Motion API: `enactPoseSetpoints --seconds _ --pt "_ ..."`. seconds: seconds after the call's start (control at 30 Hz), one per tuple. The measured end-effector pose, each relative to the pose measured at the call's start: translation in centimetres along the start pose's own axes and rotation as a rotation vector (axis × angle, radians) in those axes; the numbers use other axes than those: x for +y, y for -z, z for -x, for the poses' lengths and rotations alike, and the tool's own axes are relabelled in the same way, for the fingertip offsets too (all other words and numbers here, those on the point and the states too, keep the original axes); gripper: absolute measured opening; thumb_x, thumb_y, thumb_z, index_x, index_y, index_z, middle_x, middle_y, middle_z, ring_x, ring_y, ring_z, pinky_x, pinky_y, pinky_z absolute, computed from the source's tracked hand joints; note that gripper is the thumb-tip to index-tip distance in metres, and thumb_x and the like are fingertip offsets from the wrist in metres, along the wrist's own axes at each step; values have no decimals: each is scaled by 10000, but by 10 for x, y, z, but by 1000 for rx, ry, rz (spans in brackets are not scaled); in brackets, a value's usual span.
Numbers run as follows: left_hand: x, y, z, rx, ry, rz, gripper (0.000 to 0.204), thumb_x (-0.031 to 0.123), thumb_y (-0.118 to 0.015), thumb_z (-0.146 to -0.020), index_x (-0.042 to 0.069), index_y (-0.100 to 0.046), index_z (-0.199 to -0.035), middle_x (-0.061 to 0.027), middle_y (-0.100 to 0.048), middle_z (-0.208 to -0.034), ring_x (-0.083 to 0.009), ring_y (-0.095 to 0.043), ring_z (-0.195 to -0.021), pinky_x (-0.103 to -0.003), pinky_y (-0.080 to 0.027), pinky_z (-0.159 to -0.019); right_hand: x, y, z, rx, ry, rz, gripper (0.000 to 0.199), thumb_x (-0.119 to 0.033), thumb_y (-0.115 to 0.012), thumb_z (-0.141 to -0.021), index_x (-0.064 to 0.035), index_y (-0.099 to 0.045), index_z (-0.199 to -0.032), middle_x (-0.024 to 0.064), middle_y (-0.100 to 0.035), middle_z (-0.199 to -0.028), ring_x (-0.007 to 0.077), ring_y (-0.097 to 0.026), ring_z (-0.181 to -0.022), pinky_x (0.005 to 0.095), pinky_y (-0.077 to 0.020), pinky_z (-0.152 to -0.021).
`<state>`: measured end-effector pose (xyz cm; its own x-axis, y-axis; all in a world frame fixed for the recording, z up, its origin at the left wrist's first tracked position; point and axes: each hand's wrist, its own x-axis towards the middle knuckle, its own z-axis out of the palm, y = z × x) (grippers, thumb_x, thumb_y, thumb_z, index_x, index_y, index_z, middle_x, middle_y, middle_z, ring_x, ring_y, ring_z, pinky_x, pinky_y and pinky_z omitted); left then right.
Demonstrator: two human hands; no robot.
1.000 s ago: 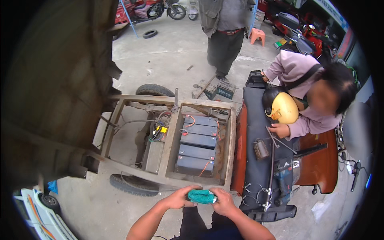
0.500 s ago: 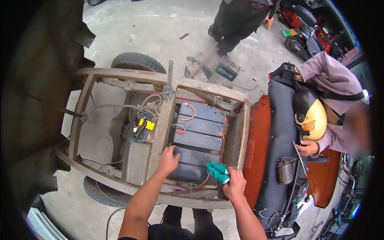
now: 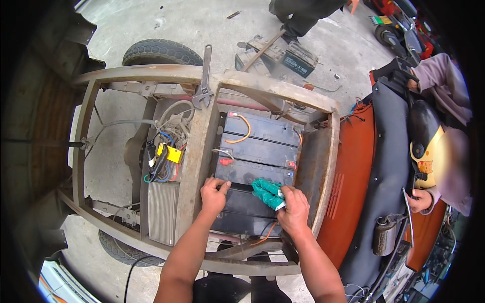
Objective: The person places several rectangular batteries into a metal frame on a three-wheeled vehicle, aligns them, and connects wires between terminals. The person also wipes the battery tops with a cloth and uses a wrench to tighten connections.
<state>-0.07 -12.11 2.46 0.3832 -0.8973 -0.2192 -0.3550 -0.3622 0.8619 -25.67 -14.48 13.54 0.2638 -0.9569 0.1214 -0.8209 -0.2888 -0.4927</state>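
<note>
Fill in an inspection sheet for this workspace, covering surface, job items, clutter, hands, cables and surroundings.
Surface: worn metal frame above a concrete floor.
Job items: dark batteries within the frame; crumpled green bundle.
Clutter: adjustable wrench lying on the frame; other batteries on the floor.
Hands: left hand at the dark batteries' left edge; right hand gripping the green bundle.
Cables: orange lead on the dark batteries; tangled wires farther left.
Surroundings: co-worker's hand at right; tyre beyond the frame.

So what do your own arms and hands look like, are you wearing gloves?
No gloves: the left hand and right hand are both bare. The left forearm and right forearm are bare too, with no sleeve, watch or bracelet showing on them.
</note>
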Motion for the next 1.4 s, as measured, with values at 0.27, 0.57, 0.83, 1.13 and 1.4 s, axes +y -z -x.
enactPoseSetpoints --seconds 0.27,0.57,0.83,1.13,1.4 --pt "-2 -2 0 29 -93 48 129 81 -845 -851 -7 -754 -826 -135 -675 -800 -321 -632 -821 -431 -508 -756 -5 -13 -11 -103 149 -29 551 -7 -796 -661 -67 -650 -1189 140 -711 -1158 375 -686 -1051 474 -571 -945" --pt "-6 1 -3 -11 -109 -21 97 68 -842 -853 -6 -780 -858 -127 -734 -812 -278 -652 -778 -403 -529 -733 -30 -37 -24 -344 288 15 560 -9 -725 -676 -18 -647 -1230 175 -733 -1230 371 -713 -1097 471 -584 -918" --pt "-3 0 0 23 -99 55 112 79 -828 -857 -7 -758 -840 -140 -721 -804 -326 -645 -790 -431 -524 -732 -34 -52 -30 -352 255 150 456 -45 -695 -762 -18 -668 -1216 176 -731 -1122 359 -699 -961 456 -606 -785" --pt "2 7 -3 -23 -129 35 205 176 -835 -893 -2 -751 -833 -136 -704 -787 -337 -639 -792 -446 -514 -732 -51 -81 -39 -516 295 390 207 -158 -657 -869 -55 -674 -1049 116 -624 -1037 300 -639 -1004 429 -613 -752" --pt "11 11 3 -89 -77 -57 400 344 -905 -820 -11 -725 -845 -140 -728 -822 -340 -655 -864 -461 -538 -776 -24 -37 -36 -425 330 145 348 -130 -714 -800 -38 -721 -1135 118 -640 -992 325 -655 -957 439 -592 -779"
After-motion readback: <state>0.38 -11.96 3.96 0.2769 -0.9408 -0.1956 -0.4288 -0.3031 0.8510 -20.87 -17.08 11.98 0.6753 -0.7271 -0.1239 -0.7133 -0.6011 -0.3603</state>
